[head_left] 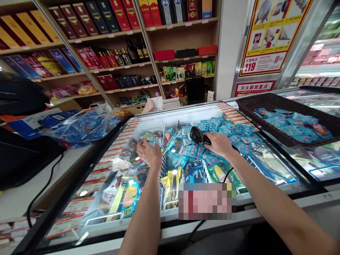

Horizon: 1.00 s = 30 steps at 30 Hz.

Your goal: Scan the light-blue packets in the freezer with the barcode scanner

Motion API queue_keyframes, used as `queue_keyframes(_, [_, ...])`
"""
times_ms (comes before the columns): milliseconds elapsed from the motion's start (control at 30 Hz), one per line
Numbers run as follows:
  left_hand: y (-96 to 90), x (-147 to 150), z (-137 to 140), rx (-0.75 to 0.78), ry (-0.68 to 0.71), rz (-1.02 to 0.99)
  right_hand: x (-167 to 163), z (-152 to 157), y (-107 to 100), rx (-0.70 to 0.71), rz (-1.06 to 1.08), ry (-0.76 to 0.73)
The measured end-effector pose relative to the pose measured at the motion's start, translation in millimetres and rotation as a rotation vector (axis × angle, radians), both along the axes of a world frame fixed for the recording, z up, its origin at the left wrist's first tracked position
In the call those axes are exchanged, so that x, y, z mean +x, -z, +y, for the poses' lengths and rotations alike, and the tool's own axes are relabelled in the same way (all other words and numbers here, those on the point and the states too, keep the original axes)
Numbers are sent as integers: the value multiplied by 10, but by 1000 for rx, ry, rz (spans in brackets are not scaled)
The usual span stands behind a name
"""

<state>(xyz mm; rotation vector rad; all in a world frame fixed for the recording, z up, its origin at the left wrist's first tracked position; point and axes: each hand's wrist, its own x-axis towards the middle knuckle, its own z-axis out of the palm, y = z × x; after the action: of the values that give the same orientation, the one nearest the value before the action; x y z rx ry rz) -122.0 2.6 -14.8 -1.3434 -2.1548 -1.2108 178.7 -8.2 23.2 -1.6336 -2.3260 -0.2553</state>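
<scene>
My right hand (219,144) is closed around the handle of a black barcode scanner (197,135), whose head points left. A black cord runs down from it. Under and around the scanner spreads a pile of small blue snack packets (212,124), seemingly on the glass top of a chest freezer (87,193). To the left, my left hand (149,153) hovers over the glass with its fingers apart and nothing in it. Below the glass, white wire baskets (106,219) hold wrapped ice creams, among them yellow packs (171,184).
A brown plastic tray (268,129) with more blue packets stands at the right. At the left, a clear bag of blue packets (82,125) lies by the freezer's edge near a dark-clothed person (22,95). Shelves of boxes (114,35) line the back.
</scene>
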Motion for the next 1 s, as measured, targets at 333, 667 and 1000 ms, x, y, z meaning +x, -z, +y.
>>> queue_keyframes(333, [-22,658,-102,-338,617,88,14,12,21,2,12,-5])
queue_keyframes(667, [-95,602,-157,-527,664,177,5,27,66,23,10,-3])
queue_keyframes(1000, [-179,422,-124,-642,760,307,2,21,52,-8,15,-3])
